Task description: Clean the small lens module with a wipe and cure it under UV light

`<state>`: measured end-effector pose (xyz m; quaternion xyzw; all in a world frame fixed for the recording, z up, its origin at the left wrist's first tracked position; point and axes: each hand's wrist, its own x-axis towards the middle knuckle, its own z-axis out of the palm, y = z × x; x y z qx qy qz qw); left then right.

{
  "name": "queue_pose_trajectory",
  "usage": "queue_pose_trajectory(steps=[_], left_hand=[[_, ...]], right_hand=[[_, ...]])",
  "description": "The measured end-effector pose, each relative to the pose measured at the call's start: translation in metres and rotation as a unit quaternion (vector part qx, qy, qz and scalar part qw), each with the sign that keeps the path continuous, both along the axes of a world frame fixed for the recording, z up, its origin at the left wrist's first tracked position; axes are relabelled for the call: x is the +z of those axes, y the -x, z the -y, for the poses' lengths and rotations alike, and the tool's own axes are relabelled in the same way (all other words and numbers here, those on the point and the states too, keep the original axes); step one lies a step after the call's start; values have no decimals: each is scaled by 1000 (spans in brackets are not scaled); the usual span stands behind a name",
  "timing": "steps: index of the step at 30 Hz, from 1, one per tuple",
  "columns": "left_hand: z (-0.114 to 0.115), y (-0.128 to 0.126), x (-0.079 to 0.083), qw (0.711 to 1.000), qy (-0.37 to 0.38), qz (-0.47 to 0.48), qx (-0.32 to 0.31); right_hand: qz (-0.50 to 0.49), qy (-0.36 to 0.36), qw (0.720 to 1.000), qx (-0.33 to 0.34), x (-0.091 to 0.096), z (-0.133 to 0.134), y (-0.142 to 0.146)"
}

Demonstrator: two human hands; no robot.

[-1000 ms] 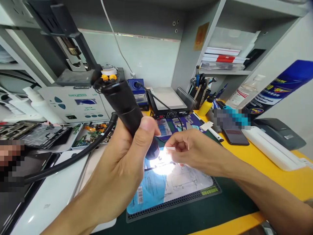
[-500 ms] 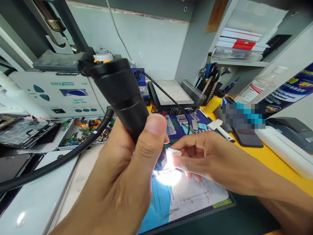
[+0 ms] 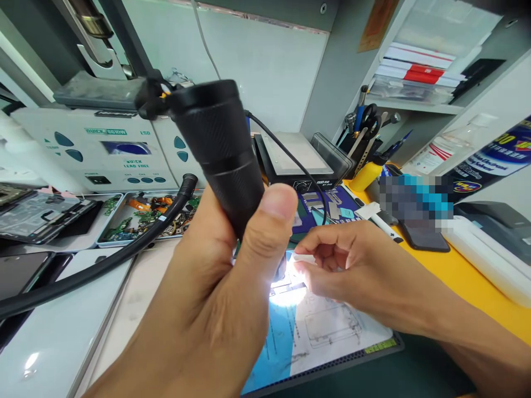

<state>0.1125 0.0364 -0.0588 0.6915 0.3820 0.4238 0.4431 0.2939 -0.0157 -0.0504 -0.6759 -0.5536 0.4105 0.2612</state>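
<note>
My left hand (image 3: 219,293) is wrapped round a black flashlight (image 3: 222,149), with the thumb along its side. Its lit end is hidden behind the hand, and a bright spot falls on the printed mat (image 3: 332,337) below. My right hand (image 3: 357,265) pinches a small white piece (image 3: 305,258), like folded tissue or cloth, in the glare by the spot. A dark, rounded-edged item (image 3: 282,270) shows partly behind my left thumb; I cannot make out its kind.
On the left stand a hot-air station (image 3: 95,149), its thick black hose (image 3: 103,265) and a tray of circuit boards (image 3: 141,215). Behind the hands is a small heating plate (image 3: 294,160). At right lie a phone (image 3: 423,237) and a yellow bottle (image 3: 367,176).
The flashlight and my left hand have shifted slightly right in the view. My right hand stays close to the lit spot, still pinching the white piece, which shows less now.
</note>
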Motion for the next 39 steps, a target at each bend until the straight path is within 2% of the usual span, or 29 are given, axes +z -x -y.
queue_pose_trajectory(steps=[3, 8, 12, 16, 22, 28, 39], left_hand=[[-1, -2, 5, 999, -7, -27, 25], [-1, -5, 7, 999, 21, -31, 6], [-1, -4, 3, 999, 33, -13, -33], [-1, -2, 1, 999, 29, -15, -15], [-7, -4, 5, 998, 62, 24, -25], [-13, -5, 5, 994, 106, 28, -7], [-13, -6, 7, 993, 104, 61, -16]], right_hand=[[16, -2, 1000, 7, -1, 0, 5], [12, -12, 1000, 11, 0, 0, 11], [16, -42, 999, 25, -4, 0, 12], [31, -60, 997, 38, -7, 0, 10], [56, -73, 995, 41, -9, -1, 9], [68, -50, 996, 32, -4, -1, 11], [71, -46, 996, 32, -7, -2, 12]])
